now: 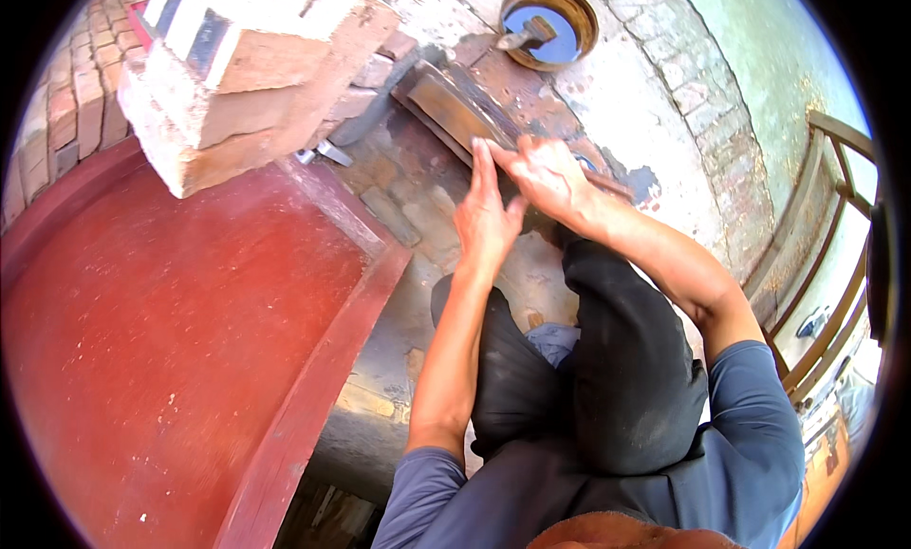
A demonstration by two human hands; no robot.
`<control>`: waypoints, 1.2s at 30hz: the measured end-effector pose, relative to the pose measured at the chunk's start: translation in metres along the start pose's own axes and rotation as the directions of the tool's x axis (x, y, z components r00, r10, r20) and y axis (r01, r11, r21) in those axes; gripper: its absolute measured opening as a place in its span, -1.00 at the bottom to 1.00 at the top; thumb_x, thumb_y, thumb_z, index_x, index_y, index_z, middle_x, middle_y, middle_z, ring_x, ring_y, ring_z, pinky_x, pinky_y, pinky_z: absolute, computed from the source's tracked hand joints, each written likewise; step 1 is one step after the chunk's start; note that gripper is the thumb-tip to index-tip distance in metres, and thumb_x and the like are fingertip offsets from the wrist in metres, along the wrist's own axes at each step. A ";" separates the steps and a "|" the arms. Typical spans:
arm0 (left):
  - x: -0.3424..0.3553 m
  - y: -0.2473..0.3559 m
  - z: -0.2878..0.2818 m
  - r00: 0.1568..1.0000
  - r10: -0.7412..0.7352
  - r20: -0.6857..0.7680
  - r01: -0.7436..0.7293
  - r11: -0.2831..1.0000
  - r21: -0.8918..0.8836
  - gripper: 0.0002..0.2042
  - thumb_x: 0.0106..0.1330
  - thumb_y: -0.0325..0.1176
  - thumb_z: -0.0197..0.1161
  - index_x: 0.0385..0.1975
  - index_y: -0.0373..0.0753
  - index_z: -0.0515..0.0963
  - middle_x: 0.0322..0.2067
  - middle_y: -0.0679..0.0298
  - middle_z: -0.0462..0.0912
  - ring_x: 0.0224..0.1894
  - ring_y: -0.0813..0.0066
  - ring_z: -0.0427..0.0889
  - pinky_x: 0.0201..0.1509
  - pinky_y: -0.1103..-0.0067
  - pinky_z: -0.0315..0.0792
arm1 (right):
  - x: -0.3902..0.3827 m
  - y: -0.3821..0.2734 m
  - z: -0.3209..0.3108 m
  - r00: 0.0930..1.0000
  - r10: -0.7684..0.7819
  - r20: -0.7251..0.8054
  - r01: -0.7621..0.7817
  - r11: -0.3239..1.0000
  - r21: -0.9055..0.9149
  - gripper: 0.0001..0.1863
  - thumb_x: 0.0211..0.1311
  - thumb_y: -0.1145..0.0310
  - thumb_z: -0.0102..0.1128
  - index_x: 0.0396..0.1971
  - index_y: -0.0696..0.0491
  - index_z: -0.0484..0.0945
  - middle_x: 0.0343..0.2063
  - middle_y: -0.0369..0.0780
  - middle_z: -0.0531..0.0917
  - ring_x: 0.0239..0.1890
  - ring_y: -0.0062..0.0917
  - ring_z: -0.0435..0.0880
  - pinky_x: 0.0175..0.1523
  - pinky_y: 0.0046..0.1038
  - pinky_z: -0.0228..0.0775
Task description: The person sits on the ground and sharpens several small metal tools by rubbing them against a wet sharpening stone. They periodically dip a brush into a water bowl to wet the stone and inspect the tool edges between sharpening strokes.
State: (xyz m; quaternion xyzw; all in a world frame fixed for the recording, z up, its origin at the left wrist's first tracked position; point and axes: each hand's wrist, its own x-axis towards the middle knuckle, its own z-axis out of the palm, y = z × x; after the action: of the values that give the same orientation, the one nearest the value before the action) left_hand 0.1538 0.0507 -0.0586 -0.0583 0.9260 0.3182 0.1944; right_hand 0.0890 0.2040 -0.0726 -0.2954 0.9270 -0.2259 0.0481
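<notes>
Both of my hands meet over the near end of a long, narrow brown block (446,111), wet-looking and resembling a whetstone. It slants across a low, wet, dark support. My left hand (486,215) has its fingers stretched out straight and side by side, thumb apart, with the fingertips against the block's end and beside the right fingers. My right hand (550,177) comes in from the right, its fingers bent and closed at the same spot. Whatever lies under the right fingers is hidden by the hand.
Beyond the block stands a round bucket (590,38) of liquid with a brush (533,35) in it. A red panel (180,331) fills the left side, below a brick pillar (256,122). At the right, a wooden frame (802,207) leans by the green wall (759,27).
</notes>
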 end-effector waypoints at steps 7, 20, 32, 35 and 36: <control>0.019 -0.012 -0.007 0.999 0.037 -0.030 -0.038 0.999 -0.016 0.12 0.17 -0.27 0.56 0.69 -0.22 -0.06 0.56 -0.07 0.30 0.39 -0.13 0.56 0.29 0.21 0.58 | 0.020 0.003 0.006 0.998 0.020 -0.059 -0.017 0.999 0.043 -0.69 0.35 0.40 0.19 0.04 0.09 0.71 -0.54 -0.01 0.68 -0.50 -0.14 0.79 -0.50 -0.14 0.57; 0.006 -0.006 -0.002 0.997 0.070 0.011 -0.070 0.997 0.024 0.19 0.14 -0.18 0.60 0.69 -0.24 -0.13 0.58 -0.09 0.25 0.33 -0.17 0.60 0.27 0.15 0.59 | 0.005 0.000 0.000 0.995 0.066 0.071 -0.065 0.998 -0.010 -0.58 0.32 0.36 0.24 0.17 0.05 0.67 -0.46 -0.01 0.69 -0.47 -0.18 0.80 -0.47 -0.21 0.61; 0.019 -0.005 0.000 0.995 0.057 -0.085 -0.062 0.997 -0.055 0.19 0.16 -0.21 0.59 0.69 -0.22 -0.16 0.58 -0.10 0.24 0.40 -0.19 0.53 0.33 0.19 0.56 | 0.017 0.009 0.014 0.990 -0.046 -0.135 0.048 0.999 0.015 -0.55 0.28 0.38 0.25 0.18 0.01 0.67 -0.54 -0.04 0.68 -0.51 -0.19 0.78 -0.50 -0.19 0.57; 0.036 -0.002 -0.014 0.998 0.013 -0.067 -0.014 1.000 -0.017 0.15 0.20 -0.16 0.58 0.68 -0.23 -0.11 0.53 -0.15 0.33 0.34 -0.20 0.59 0.29 0.16 0.57 | 0.042 0.010 0.004 0.998 -0.015 -0.060 0.020 0.997 0.079 -0.71 0.28 0.39 0.25 -0.01 0.05 0.69 -0.55 -0.04 0.69 -0.50 -0.15 0.77 -0.48 -0.19 0.57; 0.040 0.002 -0.018 0.999 -0.004 -0.041 0.004 1.000 -0.006 0.16 0.19 -0.16 0.58 0.69 -0.21 -0.13 0.54 -0.13 0.31 0.34 -0.20 0.59 0.29 0.15 0.57 | 0.046 0.015 0.005 0.997 -0.016 -0.078 0.022 0.997 0.073 -0.70 0.29 0.39 0.24 0.00 0.05 0.69 -0.55 -0.03 0.69 -0.49 -0.16 0.78 -0.47 -0.19 0.59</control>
State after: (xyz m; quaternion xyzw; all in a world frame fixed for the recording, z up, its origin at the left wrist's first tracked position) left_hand 0.1109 0.0420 -0.0602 -0.0671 0.9288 0.3193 0.1755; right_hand 0.0450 0.1867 -0.0816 -0.2930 0.9164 -0.2719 0.0208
